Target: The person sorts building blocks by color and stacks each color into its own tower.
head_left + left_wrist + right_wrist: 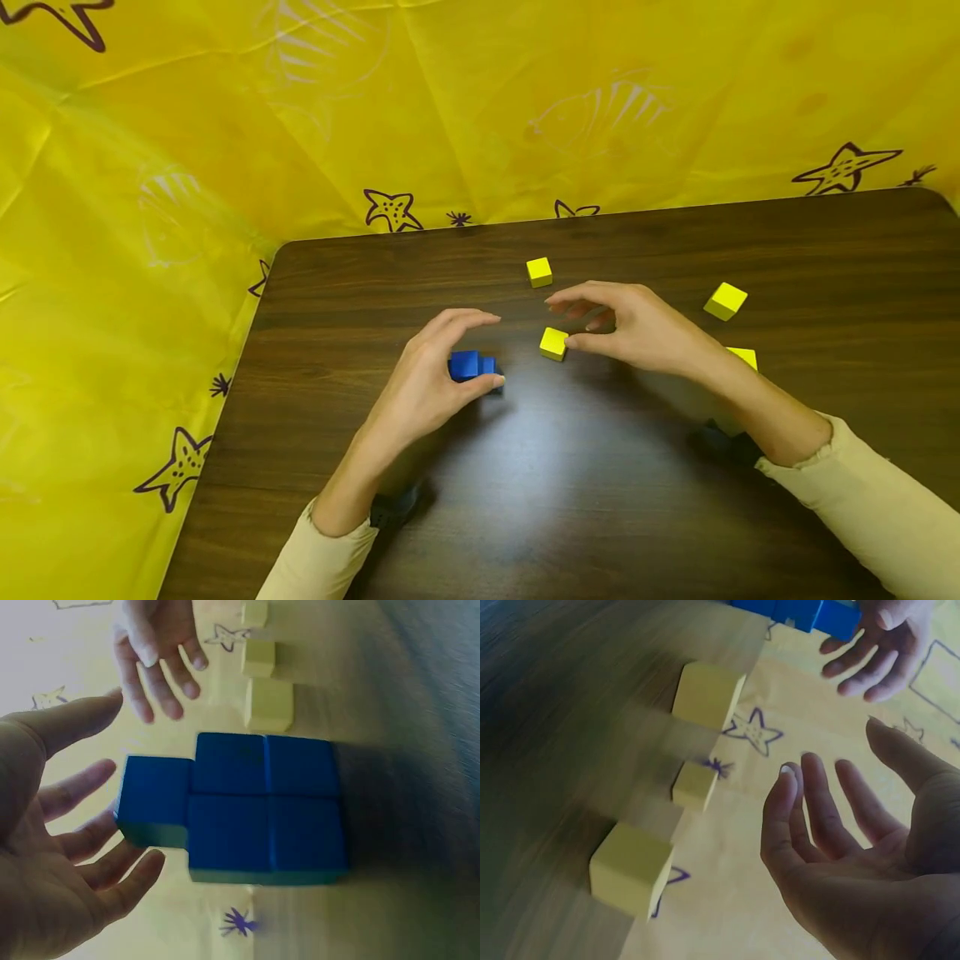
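Note:
Several blue cubes [229, 829] stand stacked two wide and two high, with a single blue cube [154, 791] on top across the seam. My left hand [423, 375] curves loosely around the top of this stack in the head view. Thumb and fingers are spread, and nothing is pinched between them. My right hand [637, 325] hovers over the table, fingers slightly bent and apart. In the head view its thumb tip appears beside a yellow cube [553, 343]; the right wrist view shows the palm holding nothing, away from the yellow cubes [709, 694].
Another yellow cube [538, 272] lies farther back on the dark wooden table [525, 483]. To the right is one more yellow cube [725, 301], and a further yellow cube [742, 358] is partly hidden by my right forearm. A yellow patterned cloth [465, 108] hangs behind and left.

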`<state>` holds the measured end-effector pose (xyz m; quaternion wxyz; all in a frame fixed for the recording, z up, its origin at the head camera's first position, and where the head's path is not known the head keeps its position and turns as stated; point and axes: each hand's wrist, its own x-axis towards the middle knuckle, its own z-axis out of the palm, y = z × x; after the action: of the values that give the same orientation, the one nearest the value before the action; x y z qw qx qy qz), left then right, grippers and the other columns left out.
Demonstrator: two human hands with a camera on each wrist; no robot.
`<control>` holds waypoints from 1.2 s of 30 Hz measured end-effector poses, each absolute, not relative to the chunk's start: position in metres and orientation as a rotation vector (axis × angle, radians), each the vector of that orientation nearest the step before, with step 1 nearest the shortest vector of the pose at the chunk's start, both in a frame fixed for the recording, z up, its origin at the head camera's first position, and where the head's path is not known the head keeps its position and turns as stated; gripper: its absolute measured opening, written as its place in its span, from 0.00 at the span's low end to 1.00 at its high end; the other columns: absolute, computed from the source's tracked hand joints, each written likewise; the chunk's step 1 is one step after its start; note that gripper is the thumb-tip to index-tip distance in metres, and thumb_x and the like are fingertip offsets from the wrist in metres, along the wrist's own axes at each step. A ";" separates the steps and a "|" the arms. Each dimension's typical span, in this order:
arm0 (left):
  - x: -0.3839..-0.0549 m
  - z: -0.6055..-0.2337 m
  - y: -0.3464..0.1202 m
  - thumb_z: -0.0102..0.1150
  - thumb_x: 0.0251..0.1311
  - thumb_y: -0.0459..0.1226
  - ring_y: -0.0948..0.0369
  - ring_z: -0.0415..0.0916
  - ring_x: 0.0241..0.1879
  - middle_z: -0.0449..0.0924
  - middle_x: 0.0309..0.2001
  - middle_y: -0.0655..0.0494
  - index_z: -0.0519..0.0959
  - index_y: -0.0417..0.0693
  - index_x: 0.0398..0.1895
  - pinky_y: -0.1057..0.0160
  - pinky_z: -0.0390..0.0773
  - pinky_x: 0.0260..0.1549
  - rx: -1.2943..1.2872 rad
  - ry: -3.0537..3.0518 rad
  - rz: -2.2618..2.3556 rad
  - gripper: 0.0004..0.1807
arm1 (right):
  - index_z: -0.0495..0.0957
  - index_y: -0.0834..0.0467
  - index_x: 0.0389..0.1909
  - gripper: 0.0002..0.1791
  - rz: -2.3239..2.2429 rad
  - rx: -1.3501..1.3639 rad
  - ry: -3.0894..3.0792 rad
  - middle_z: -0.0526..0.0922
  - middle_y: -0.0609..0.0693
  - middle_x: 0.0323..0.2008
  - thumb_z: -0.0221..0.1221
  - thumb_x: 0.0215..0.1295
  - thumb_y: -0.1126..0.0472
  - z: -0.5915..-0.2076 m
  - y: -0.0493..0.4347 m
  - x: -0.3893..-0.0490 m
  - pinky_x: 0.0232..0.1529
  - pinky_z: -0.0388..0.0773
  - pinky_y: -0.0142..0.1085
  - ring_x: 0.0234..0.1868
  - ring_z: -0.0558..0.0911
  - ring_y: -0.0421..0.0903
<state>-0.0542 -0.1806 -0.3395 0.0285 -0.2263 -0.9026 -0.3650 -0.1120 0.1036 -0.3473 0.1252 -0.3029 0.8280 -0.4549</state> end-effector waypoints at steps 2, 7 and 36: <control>-0.054 -0.335 -0.176 0.79 0.47 0.42 0.62 0.69 0.61 0.74 0.60 0.64 0.77 0.54 0.61 0.55 0.68 0.61 -0.709 -2.778 -1.101 0.35 | 0.77 0.52 0.61 0.26 -1.312 -0.876 2.444 0.80 0.44 0.57 0.69 0.61 0.61 -0.348 0.110 -0.112 0.50 0.79 0.43 0.53 0.80 0.48; -0.053 -0.323 -0.159 0.79 0.49 0.41 0.62 0.68 0.60 0.73 0.60 0.63 0.77 0.55 0.61 0.56 0.68 0.61 -0.744 -2.753 -1.044 0.34 | 0.78 0.53 0.60 0.25 -1.293 -0.858 2.515 0.82 0.44 0.55 0.69 0.62 0.60 -0.348 0.121 -0.110 0.51 0.77 0.47 0.52 0.81 0.47; -0.045 -0.351 -0.095 0.75 0.53 0.38 0.56 0.65 0.67 0.62 0.71 0.55 0.64 0.53 0.72 0.52 0.69 0.63 -0.580 -2.830 -1.306 0.43 | 0.78 0.59 0.58 0.28 -1.297 -0.836 2.550 0.83 0.54 0.51 0.72 0.55 0.69 -0.369 0.133 -0.099 0.45 0.82 0.41 0.47 0.83 0.48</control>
<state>-0.0446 -0.0953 -0.3507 -0.0144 -0.1831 -0.8925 -0.4120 -0.0993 0.1328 -0.3686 0.0806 -0.2797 0.8527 -0.4338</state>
